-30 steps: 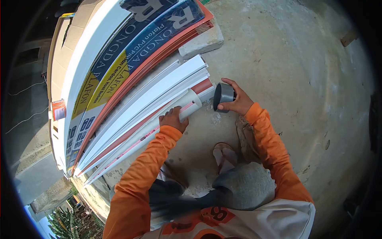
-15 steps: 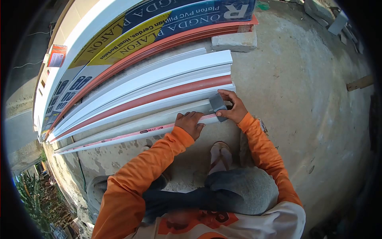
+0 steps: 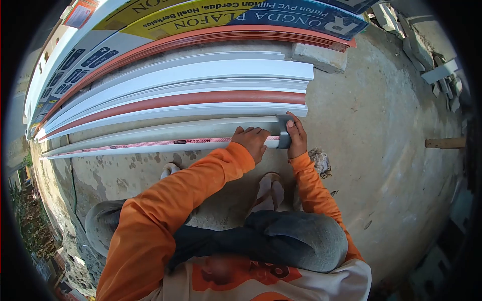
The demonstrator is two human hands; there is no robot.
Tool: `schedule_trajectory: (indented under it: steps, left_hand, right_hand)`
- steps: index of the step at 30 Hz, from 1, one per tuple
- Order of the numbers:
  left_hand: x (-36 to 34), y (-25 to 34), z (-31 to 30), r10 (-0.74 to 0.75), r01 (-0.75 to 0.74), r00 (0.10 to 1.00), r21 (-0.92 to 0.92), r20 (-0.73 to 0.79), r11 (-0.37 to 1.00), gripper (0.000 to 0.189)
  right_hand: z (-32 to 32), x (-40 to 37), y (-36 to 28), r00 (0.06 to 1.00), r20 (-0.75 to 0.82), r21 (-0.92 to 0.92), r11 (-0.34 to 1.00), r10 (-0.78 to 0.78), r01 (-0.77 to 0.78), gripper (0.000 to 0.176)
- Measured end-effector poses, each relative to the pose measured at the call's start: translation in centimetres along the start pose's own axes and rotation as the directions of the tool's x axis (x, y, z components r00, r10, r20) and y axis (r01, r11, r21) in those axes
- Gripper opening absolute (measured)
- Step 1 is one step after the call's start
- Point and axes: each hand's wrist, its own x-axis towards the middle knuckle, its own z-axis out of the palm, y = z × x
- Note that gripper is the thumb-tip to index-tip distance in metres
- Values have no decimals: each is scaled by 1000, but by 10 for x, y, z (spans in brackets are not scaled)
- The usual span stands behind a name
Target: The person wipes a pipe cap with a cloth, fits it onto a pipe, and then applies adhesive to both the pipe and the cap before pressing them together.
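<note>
My right hand [image 3: 297, 138] was wrapped around the grey cap [image 3: 284, 131], seated on the end of the white pipe [image 3: 150, 141]. The pipe's long axis ran leftward from those fingers along the floor [image 3: 381, 150]. My left hand [image 3: 251, 140] gripped it just beside the cap.

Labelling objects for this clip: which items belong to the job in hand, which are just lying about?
In use: white pipe, grey end cap, left hand, right hand.
Lying about: white and red trim strips, printed panel packs, concrete block, wood offcut.
</note>
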Motion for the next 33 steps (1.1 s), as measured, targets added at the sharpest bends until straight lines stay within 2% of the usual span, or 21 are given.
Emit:
schedule_trajectory:
  steps: [4,7,9,10,12,13,15,21,27,33]
  left_hand:
    - [3,-5,0,-8,9,1000,-22,30,1000,28]
    - [7,-8,0,13,-14,1000,-81,-10,997,25]
    - [13,-14,3,-129,104,989,-281,-72,954,22]
    - [16,-21,7,-138,113,988,-284,-72,952,22]
    - [21,-31,10,-47,37,995,-114,-90,993,21]
    - [21,-29,9,-51,41,995,-117,-88,992,21]
    - [22,-21,5,-117,117,993,3,23,993,21]
    - [20,-11,-3,-237,231,967,64,98,971,23]
    - [21,-17,5,-197,196,980,29,38,980,24]
    - [20,-12,-3,-234,233,970,31,69,972,21]
  right_hand:
    - [-3,3,6,995,-12,37,995,98,-98,55]
    - [-4,6,11,996,-44,-49,995,81,-83,50]
    - [-4,7,12,996,-39,-26,996,85,-86,52]
    - [-3,7,14,996,-39,5,996,85,-85,54]
    - [-1,7,14,996,-40,11,997,81,-80,54]
    - [-1,7,13,996,-49,17,997,75,-74,54]
    - [0,5,9,996,-45,22,997,79,-78,54]
    - [-1,4,12,997,-36,17,997,75,-74,53]
    - [-2,4,13,997,-36,28,997,71,-70,54]
    - [-3,5,14,998,-40,22,998,57,-57,53]
